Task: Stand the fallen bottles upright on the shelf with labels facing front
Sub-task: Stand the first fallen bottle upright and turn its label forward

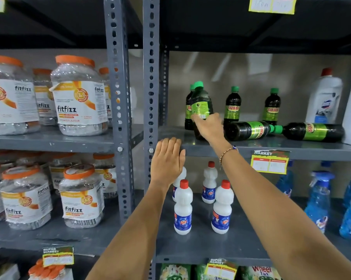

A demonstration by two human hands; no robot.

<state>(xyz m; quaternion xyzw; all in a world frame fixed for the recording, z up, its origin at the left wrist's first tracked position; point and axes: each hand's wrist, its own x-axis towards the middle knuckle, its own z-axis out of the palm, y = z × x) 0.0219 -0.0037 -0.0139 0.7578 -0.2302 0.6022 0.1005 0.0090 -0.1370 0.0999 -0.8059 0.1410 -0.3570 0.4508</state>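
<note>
Dark Sunny bottles with green caps and green labels stand and lie on the grey shelf (251,147). My right hand (210,126) grips one bottle (201,104) near its base; it is nearly upright, tilted slightly, its label turned partly left. Behind it stands another bottle (188,110). Two more stand at the back, one (232,106) in the middle and one (271,107) to the right. Two lie on their sides: one (249,130) just right of my hand, another (314,131) further right. My left hand (167,160) rests flat and empty against the shelf's front edge.
Large white bottles (325,98) stand at the shelf's right end. A grey slotted upright (151,77) borders the left side. Small white red-capped bottles (183,207) and blue spray bottles (320,199) fill the shelf below. Fitfizz jars (79,98) occupy the left rack.
</note>
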